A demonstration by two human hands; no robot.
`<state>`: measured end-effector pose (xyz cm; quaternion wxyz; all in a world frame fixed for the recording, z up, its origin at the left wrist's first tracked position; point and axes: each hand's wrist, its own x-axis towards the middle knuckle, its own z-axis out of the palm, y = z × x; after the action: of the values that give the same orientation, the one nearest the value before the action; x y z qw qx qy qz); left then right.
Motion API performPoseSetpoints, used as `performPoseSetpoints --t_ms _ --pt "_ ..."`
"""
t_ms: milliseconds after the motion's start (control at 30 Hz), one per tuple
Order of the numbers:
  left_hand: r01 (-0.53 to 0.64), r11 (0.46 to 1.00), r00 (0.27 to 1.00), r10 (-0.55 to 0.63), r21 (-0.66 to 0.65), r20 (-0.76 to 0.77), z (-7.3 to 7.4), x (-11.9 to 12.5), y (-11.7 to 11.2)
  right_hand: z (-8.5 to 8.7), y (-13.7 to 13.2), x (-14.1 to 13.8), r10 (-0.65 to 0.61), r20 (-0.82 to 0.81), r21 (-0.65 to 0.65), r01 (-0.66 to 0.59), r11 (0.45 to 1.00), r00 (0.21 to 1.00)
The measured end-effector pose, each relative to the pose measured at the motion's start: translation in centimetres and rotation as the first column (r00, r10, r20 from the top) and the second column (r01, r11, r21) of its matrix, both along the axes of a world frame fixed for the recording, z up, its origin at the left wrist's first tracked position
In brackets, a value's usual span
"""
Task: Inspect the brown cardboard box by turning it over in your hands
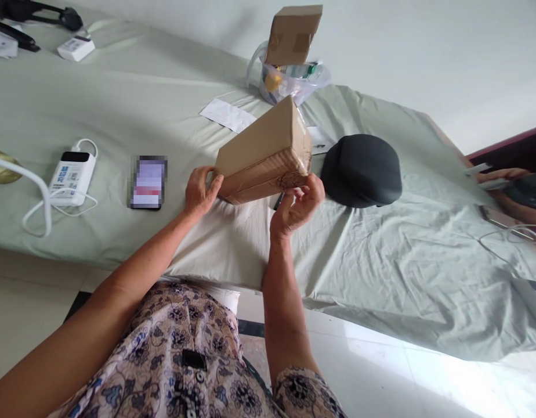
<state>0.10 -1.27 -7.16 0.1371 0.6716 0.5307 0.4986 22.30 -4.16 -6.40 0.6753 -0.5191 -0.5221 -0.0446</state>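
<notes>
A brown cardboard box [254, 151] stands tilted on the cloth-covered table, its taped edge toward me and its right end raised. My left hand [202, 190] grips the box's lower left corner between thumb and fingers. At the lower right corner, my right hand [297, 203] pinches the crumpled tape [292, 177] on the box's end. A small dark object [278, 201] shows beneath the box beside my right hand, too hidden to name. Just right of that hand sits a black rounded case [362, 171].
Behind the box is a clear plastic basket [294, 87] with another carton [293, 35] on top. A phone [147, 183] and a white power bank [72, 179] with a cable lie left. White paper [227, 115] lies behind. Another person's hand [505, 174] shows at far right.
</notes>
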Motion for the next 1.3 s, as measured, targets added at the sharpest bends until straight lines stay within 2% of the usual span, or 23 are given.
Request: performPoseSetpoints --t_ms 167,300,433,533,633,700,767,867,967,1167,1300 --pt "0.109 0.992 0.992 -0.113 0.059 0.061 0.2 0.5 -0.6 0.1 0.1 -0.6 0.069 0.002 -0.007 -0.069 0.998 0.998" --pt "0.145 0.989 0.987 -0.145 0.01 0.074 0.3 0.7 -0.8 -0.8 0.8 -1.2 0.134 -0.054 0.0 -0.134 0.991 0.99" --pt "0.169 0.984 0.982 -0.163 -0.056 0.098 -0.3 0.7 -0.6 -1.8 1.1 -1.9 0.244 -0.125 -0.104 -0.257 0.961 0.962" --pt "0.155 0.984 0.982 -0.144 -0.084 0.12 -0.8 0.6 -0.2 -2.2 1.0 -2.1 0.307 -0.176 -0.215 -0.341 0.915 0.935" --pt "0.12 0.987 0.984 -0.105 -0.104 0.143 -1.0 0.4 0.1 -2.5 1.0 -1.8 0.376 -0.182 -0.389 -0.418 0.821 0.908" --pt "0.116 0.987 0.983 -0.099 -0.108 0.156 -1.1 0.3 0.2 -2.9 1.1 -1.4 0.404 -0.142 -0.494 -0.419 0.762 0.904" --pt "0.122 0.986 0.981 -0.103 -0.11 0.163 -1.1 0.2 0.3 -3.5 1.3 -1.2 0.408 -0.09 -0.556 -0.386 0.736 0.909" --pt "0.137 0.984 0.978 -0.116 -0.111 0.174 -1.2 0.2 0.4 -4.2 1.5 -1.1 0.387 -0.022 -0.576 -0.328 0.749 0.922" --pt "0.161 0.981 0.968 -0.135 -0.111 0.21 -1.5 0.3 0.5 -4.4 1.4 -1.2 0.359 0.04 -0.529 -0.285 0.799 0.933" --pt "0.23 0.961 0.917 -0.162 -0.152 0.365 -2.5 0.8 1.0 -2.9 0.9 -1.1 0.301 0.089 -0.351 -0.253 0.902 0.949" --pt "0.294 0.935 0.868 -0.174 -0.2 0.466 -2.8 0.8 1.2 -2.3 0.8 -1.1 0.279 0.083 -0.279 -0.247 0.928 0.957"
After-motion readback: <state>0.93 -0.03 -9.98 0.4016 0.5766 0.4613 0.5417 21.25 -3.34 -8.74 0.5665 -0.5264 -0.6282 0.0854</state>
